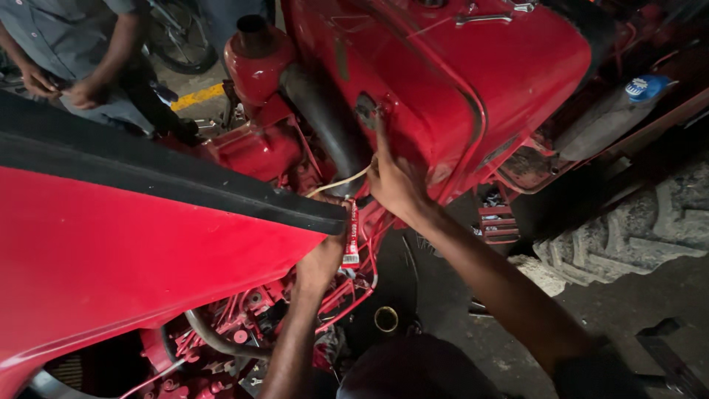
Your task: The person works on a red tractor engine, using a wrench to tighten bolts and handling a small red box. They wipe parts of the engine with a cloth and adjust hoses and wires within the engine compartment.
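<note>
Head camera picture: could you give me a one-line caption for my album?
Right hand presses against a red tractor body while the left hand holds a small red tube.

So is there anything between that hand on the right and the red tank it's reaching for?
Nothing visible does. The right hand already lies flat against the side of the red tank, its fingers stretched up to a dark round fitting. A pale thin cord passes beside the hand, not across it.
</note>
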